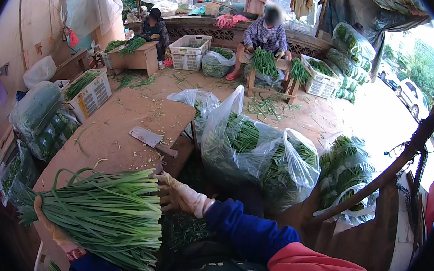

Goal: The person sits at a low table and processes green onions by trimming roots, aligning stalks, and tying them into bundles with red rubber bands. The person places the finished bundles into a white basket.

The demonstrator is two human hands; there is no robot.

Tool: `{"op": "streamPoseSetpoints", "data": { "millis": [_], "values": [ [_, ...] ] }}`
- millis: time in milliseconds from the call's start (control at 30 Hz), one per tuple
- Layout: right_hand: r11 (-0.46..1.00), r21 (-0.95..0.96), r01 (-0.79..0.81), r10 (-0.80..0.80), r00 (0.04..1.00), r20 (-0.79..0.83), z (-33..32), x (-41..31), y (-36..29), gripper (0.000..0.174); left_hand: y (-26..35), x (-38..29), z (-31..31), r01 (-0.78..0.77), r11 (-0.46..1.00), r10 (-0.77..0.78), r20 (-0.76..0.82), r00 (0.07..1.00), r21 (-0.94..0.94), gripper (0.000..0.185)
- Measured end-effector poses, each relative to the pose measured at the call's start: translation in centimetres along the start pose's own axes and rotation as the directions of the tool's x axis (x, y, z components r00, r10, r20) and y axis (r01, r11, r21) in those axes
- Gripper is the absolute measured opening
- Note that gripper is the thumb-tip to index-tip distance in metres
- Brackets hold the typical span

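A large bundle of garlic chives (107, 207) lies over the near edge of a wooden table (112, 133), its pale cut ends facing right. My left hand (50, 221), gloved, is wrapped around the leafy side of the bundle. Against the cut ends is my right hand (179, 193), in a pale glove, with its fingers spread. A cleaver (147, 137) with a wooden handle rests flat on the table beyond the bundle, and small chive trimmings are scattered near it.
Clear plastic bags of greens (249, 148) stand right of the table. Stuffed bags (39, 112) and a white crate (93, 94) are at left. Two people sit at the back, one by a small wooden stand (253, 80). A wooden pole (389, 163) slants at right.
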State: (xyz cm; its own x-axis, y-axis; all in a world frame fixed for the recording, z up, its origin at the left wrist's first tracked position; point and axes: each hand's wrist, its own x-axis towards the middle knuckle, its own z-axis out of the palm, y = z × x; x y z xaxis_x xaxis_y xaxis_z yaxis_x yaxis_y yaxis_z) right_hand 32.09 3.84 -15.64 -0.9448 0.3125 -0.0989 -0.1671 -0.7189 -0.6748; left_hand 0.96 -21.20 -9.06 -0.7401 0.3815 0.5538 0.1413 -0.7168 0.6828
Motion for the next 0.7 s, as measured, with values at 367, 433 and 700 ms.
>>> {"op": "streamPoseSetpoints", "data": {
  "millis": [367,433,700],
  "values": [
    [0.985,0.171,0.028,-0.027,1.0,-0.006,2.6,-0.4,0.5,0.065,0.7,-2.9,4.3,-0.178,0.936,0.164,0.071,0.984,0.304,0.053],
    [0.985,0.167,0.039,-0.028,0.998,-0.064,3.3,-0.8,0.3,0.058,0.7,-2.6,3.9,-0.156,0.956,0.147,0.056,0.988,0.249,0.055],
    [0.985,0.174,0.019,-0.041,0.992,0.123,1.8,-1.9,0.8,0.059,1.5,-3.3,6.6,-0.263,0.879,0.228,0.133,0.964,0.397,0.052]
  ]
}}
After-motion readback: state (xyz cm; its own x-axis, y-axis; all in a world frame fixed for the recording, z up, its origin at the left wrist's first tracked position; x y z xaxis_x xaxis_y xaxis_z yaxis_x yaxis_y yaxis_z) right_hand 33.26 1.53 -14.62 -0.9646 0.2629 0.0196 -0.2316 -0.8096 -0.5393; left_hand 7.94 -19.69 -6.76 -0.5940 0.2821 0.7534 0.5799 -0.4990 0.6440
